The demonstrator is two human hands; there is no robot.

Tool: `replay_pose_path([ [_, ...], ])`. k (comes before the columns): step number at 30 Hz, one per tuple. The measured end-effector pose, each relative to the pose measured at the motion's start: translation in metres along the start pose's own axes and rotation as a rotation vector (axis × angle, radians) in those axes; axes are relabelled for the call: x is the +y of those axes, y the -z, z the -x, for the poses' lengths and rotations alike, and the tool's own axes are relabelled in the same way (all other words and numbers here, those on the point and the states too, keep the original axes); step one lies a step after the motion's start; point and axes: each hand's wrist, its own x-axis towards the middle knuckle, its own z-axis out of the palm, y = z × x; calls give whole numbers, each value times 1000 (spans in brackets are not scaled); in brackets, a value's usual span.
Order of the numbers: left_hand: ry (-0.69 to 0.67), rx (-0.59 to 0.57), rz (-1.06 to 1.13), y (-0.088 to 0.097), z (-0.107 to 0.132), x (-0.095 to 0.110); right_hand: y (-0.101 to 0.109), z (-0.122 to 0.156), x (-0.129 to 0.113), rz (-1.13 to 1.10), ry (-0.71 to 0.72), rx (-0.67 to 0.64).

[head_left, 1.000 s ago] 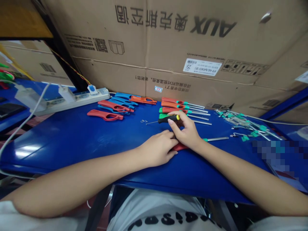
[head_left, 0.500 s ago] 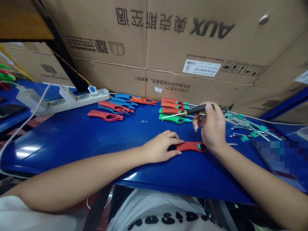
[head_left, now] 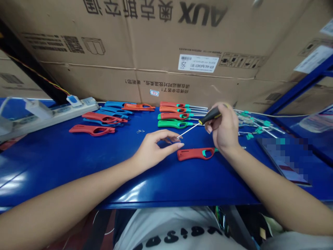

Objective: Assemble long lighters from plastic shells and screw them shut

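My right hand (head_left: 224,132) grips a small screwdriver (head_left: 205,119) with a black handle and yellow collar; its thin shaft slants down-left. My left hand (head_left: 156,147) is raised a little off the blue table (head_left: 78,156), thumb and fingers pinched together at the shaft's tip, on something I cannot make out. A red lighter-shaped handle with a green trigger (head_left: 195,153) lies flat on the table between the two hands, just right of my left fingertips.
Rows of red, blue, orange and green handles (head_left: 104,119) lie at the back. Finished pieces with metal rods (head_left: 179,114) are in the middle, and loose rods with green parts (head_left: 256,126) at right. Tiny springs or screws (head_left: 141,131) lie nearby. A power strip (head_left: 52,113) is at left, cardboard boxes (head_left: 166,48) behind.
My right hand lifted the screwdriver from the table and tilted its tip down-left. My left hand let go of the red handle, rose and pinched at the tip. The camera shifted right.
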Motion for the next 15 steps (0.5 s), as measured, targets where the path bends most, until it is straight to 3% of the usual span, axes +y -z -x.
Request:
replay_pose_path([
  [7,-17,24,-78,1,-1,3,3,-1,0,171,4,-11],
  [15,-29,17,-67,1,-2,4,5,-5,1,169,52,12],
])
